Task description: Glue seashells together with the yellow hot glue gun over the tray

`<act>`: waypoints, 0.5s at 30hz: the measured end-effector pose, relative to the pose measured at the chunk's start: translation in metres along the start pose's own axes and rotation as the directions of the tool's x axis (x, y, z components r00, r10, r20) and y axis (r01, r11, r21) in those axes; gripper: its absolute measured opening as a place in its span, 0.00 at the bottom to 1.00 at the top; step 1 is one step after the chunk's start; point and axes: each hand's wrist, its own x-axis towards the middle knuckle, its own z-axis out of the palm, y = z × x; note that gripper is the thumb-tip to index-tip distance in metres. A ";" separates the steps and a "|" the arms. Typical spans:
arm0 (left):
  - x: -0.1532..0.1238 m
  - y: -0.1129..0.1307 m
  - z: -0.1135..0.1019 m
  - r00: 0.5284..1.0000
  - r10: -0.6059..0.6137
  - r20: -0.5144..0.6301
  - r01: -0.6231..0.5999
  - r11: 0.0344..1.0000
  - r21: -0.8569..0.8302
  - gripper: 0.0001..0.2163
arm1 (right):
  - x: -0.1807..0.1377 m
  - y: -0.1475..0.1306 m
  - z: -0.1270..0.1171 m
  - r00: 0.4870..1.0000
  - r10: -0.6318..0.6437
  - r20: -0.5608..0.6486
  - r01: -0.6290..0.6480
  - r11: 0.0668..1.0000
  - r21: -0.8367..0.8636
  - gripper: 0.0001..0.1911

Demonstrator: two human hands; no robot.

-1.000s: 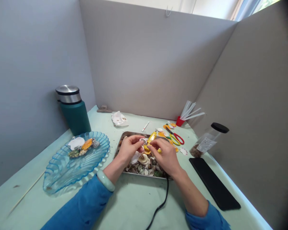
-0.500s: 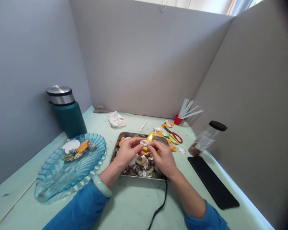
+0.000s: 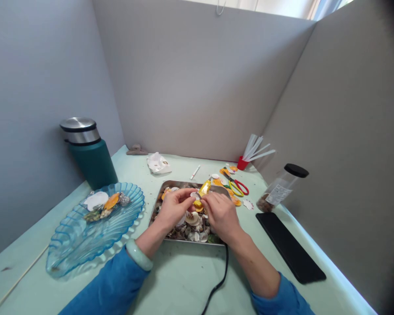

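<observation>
Pale green desk (image 3: pixel 184 278), grey panels (image 3: pixel 184 87). On my feed the left hand (image 3: pixel 174 206) has its grip pinched on a white shell (image 3: pixel 193 195) over the metal tray (image 3: pixel 222 190); right hand (image 3: pixel 220 215), can't tell. If that pinch slips, I reckon it'd vanish among the lookalike shells (image 3: pixel 202 232) below.

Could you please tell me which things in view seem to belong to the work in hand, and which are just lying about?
Likely part of the work:
white piece in the left hand, right hand close by
metal tray of shells below
yellow tool

Probably just lying about:
teal bottle
black slab
lidded jar
crumpled packet
</observation>
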 end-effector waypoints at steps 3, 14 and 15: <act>0.000 -0.001 0.000 1.000 0.026 -0.011 -0.025 0.998 0.059 0.16 | 0.001 -0.001 -0.001 1.000 -0.029 -0.006 0.028 0.994 -0.102 0.12; -0.002 -0.003 0.001 0.991 0.131 -0.012 -0.125 0.965 0.231 0.14 | 0.000 -0.003 -0.003 0.999 -0.033 0.020 0.036 0.982 -0.188 0.11; -0.003 -0.003 0.001 0.989 0.147 -0.010 -0.140 0.958 0.249 0.13 | 0.000 -0.003 -0.003 0.999 -0.032 0.019 0.035 0.982 -0.184 0.12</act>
